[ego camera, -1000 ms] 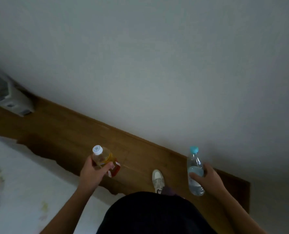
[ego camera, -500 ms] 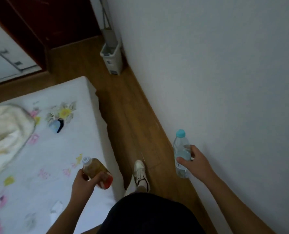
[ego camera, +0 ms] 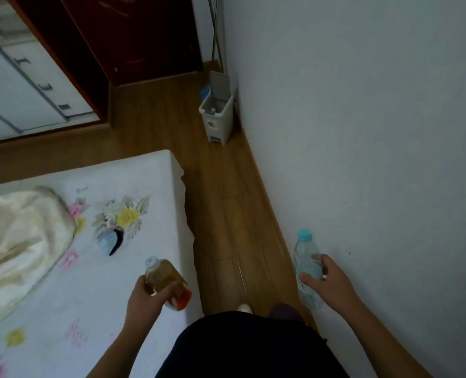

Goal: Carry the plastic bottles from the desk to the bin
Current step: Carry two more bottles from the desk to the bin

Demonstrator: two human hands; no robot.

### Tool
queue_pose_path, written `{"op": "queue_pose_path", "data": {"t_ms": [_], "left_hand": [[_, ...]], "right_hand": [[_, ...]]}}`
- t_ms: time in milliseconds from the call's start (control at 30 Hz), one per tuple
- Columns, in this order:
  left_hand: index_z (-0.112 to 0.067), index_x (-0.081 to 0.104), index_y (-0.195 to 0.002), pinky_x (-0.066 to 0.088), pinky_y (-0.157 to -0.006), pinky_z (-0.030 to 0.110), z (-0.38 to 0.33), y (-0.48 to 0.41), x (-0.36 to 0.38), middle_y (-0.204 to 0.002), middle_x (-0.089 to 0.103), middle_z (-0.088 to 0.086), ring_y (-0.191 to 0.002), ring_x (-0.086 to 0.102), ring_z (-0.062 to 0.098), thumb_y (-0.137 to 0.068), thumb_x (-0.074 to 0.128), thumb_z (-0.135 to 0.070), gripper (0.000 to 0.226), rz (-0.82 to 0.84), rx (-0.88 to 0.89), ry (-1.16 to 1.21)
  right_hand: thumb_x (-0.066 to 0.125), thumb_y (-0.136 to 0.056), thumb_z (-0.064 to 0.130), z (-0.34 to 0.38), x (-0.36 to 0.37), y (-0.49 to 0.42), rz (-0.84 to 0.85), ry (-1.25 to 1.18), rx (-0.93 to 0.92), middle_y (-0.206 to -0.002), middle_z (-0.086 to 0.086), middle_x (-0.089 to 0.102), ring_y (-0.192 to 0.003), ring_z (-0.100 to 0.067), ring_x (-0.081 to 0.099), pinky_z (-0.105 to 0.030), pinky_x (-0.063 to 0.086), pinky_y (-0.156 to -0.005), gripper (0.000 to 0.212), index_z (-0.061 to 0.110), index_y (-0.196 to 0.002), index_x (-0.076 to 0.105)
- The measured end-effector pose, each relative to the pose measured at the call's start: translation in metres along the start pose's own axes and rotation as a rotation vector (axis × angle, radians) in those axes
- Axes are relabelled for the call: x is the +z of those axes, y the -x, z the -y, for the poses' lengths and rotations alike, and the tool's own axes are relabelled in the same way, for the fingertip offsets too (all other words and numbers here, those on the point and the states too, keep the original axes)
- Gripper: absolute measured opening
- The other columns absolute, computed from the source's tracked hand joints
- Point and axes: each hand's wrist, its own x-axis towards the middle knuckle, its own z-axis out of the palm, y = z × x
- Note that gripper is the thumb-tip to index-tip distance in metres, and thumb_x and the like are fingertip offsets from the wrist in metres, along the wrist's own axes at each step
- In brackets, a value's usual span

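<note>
Fingers (ego camera: 172,291) of the left hand (ego camera: 144,301) wrap around the amber bottle (ego camera: 166,279), which has a white cap and a red base and hangs over the right edge of the bed (ego camera: 103,309). Further right, the right hand (ego camera: 327,282) grips the clear bottle (ego camera: 307,266) with the blue cap, held upright close to the wall (ego camera: 376,132). Both bottles are off the desk, which is out of view, and are in transit. Ahead, the bin (ego camera: 217,118) stands on the wooden floor (ego camera: 226,214) against the wall, its lid raised, well apart from the hands. By my reckoning the carry is about midway: walking the strip between bed and wall remains, then dropping both in. Against the earlier frame, the bin sits larger and lower in view, and both hands keep the same holds.
</note>
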Motion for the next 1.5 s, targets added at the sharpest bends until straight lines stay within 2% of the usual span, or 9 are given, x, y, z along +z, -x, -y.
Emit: {"op": "queue_pose_path", "data": {"t_ms": [133,233,367,567,667,733,1033,1300,1500], "left_hand": [[-0.011,0.057,-0.130,0.056,-0.091,0.046,-0.067,-0.064,0.002,-0.119,0.069,0.009,-0.104,0.067,0.028,-0.068,0.082,-0.050,0.077,0.016,0.105,-0.014],[-0.013,0.059,-0.127,0.056,-0.093,0.046,-0.110,-0.111,0.004,-0.116,0.071,0.006,-0.104,0.068,0.025,-0.065,0.084,-0.052,0.077,0.009,0.153,0.021],[-0.012,0.059,-0.127,0.055,-0.093,0.043,-0.151,-0.171,0.005,-0.117,0.071,0.006,-0.107,0.067,0.024,-0.075,0.087,-0.031,0.062,-0.001,0.154,0.067],[-0.012,0.060,-0.121,0.055,-0.091,0.043,-0.191,-0.248,-0.005,-0.113,0.072,0.006,-0.104,0.068,0.023,-0.065,0.086,-0.040,0.068,-0.085,0.009,0.129],[-0.016,0.062,-0.110,0.054,-0.090,0.045,-0.213,-0.276,-0.018,-0.106,0.072,0.004,-0.102,0.068,0.026,-0.073,0.087,-0.025,0.045,-0.163,-0.070,0.171],[-0.020,0.063,-0.104,0.055,-0.090,0.048,-0.223,-0.296,-0.029,-0.103,0.073,0.005,-0.100,0.069,0.028,-0.079,0.083,-0.017,0.033,-0.209,-0.102,0.188],[-0.014,0.062,-0.114,0.053,-0.080,0.042,-0.278,-0.398,-0.063,-0.102,0.072,0.004,-0.093,0.069,0.025,-0.057,0.076,-0.048,0.069,-0.330,-0.204,0.239],[-0.015,0.061,-0.114,0.053,-0.079,0.041,-0.366,-0.551,-0.102,-0.102,0.072,0.003,-0.094,0.068,0.025,-0.060,0.074,-0.046,0.063,-0.203,-0.156,0.209],[-0.021,0.063,-0.105,0.055,-0.079,0.041,-0.469,-0.657,-0.121,-0.096,0.074,0.000,-0.090,0.071,0.021,-0.050,0.077,-0.054,0.066,-0.049,0.003,0.152]], "right_hand": [[0.079,-0.081,0.029,0.021,-0.010,-0.040,-0.041,0.033,0.053,-0.113,-0.001,0.062,-0.100,-0.020,0.063,-0.031,0.051,-0.085,0.057,0.016,-0.130,0.052],[0.080,-0.080,0.028,0.041,-0.016,-0.079,-0.035,0.065,0.077,-0.111,-0.003,0.064,-0.100,-0.022,0.064,-0.033,0.052,-0.085,0.050,0.019,-0.122,0.053],[0.079,-0.081,0.029,0.080,-0.018,-0.150,-0.002,0.102,0.081,-0.111,-0.002,0.064,-0.099,-0.022,0.064,-0.030,0.050,-0.082,0.053,0.017,-0.125,0.052],[0.080,-0.079,0.030,0.179,-0.004,-0.284,0.079,0.089,0.005,-0.098,0.009,0.064,-0.092,-0.015,0.064,-0.027,0.049,-0.077,0.048,0.021,-0.119,0.055],[0.081,-0.072,0.043,0.248,0.009,-0.347,0.177,0.097,-0.074,-0.096,0.017,0.064,-0.090,-0.010,0.066,-0.028,0.054,-0.077,0.042,0.036,-0.102,0.054],[0.082,-0.075,0.039,0.291,0.020,-0.388,0.248,0.132,-0.126,-0.099,0.013,0.067,-0.092,-0.009,0.067,-0.031,0.058,-0.080,0.039,0.036,-0.103,0.055],[0.078,-0.079,0.037,0.462,0.076,-0.535,0.410,0.215,-0.260,-0.105,0.014,0.061,-0.098,-0.009,0.061,-0.025,0.054,-0.078,0.049,0.032,-0.119,0.050],[0.082,-0.071,0.048,0.524,0.093,-0.631,0.282,0.180,-0.143,-0.108,0.008,0.068,-0.097,-0.012,0.067,-0.035,0.059,-0.084,0.058,0.028,-0.119,0.055],[0.081,-0.076,0.040,0.549,0.069,-0.666,0.096,0.125,-0.082,-0.101,0.007,0.070,-0.091,-0.011,0.069,-0.022,0.053,-0.069,0.050,0.022,-0.116,0.058]]}}
